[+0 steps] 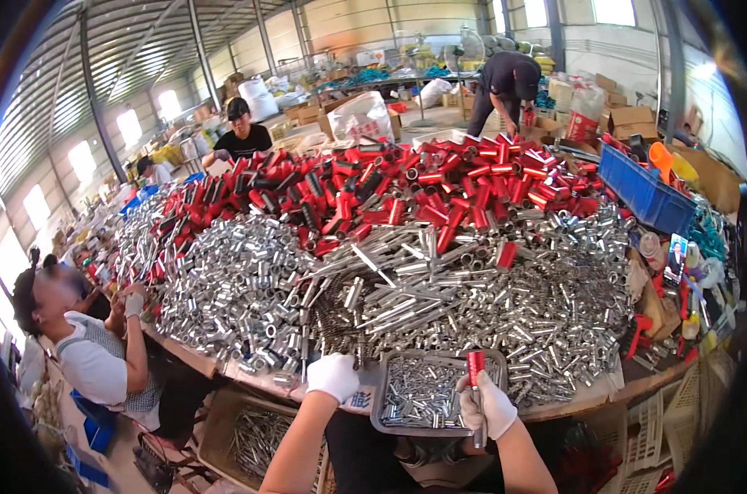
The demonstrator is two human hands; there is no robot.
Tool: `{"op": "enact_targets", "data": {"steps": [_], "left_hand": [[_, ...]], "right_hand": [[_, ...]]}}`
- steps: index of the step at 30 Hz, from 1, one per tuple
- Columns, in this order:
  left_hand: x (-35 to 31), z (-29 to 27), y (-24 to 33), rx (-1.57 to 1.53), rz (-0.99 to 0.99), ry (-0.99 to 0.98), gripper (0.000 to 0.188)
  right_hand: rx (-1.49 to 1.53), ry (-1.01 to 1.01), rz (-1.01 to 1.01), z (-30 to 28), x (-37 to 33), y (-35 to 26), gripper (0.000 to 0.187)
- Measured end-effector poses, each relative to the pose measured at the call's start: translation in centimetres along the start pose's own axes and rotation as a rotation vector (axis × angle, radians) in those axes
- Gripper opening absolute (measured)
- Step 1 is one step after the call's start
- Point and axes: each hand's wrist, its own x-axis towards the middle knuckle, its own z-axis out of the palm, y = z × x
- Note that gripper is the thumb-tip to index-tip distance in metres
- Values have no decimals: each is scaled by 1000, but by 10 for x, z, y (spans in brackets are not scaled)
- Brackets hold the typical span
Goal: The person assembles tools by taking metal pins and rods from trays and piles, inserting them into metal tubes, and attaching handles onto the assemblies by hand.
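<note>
My right hand [490, 405], in a white glove, is closed around an upright red-and-silver tube [476, 368]. Its red end sticks up above the fingers and its silver end shows below them. Beneath and beside this hand is a grey tray [379, 403] of small silver metal parts. My left hand [332, 377], also gloved in white, is at the table's near edge beside the heap. Its fingers look curled in; whatever they may hold is hidden. Just beyond it lie dark springs [340, 317] and a pile of short silver sleeves [233, 288].
Red tubes [472, 185] are heaped across the far side of the table, behind long silver rods [406, 280]. A blue crate [644, 189] and a propped phone [676, 259] stand at right. One person [114, 354] sits at left; others work farther back. A parts bin [217, 449] is below.
</note>
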Motion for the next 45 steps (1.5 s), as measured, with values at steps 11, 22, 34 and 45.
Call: {"op": "enact_targets", "data": {"steps": [11, 22, 34, 45], "left_hand": [[7, -41, 22, -314, 84, 587, 18], [20, -82, 119, -397, 866, -49, 20], [30, -43, 161, -526, 841, -250, 33], [32, -26, 149, -606, 851, -174, 36]], "right_hand": [[11, -29, -3, 2, 0, -3, 48], [-83, -93, 15, 11, -8, -4, 44], [-233, -112, -13, 17, -13, -4, 38], [-92, -21, -40, 11, -7, -1, 39]]}}
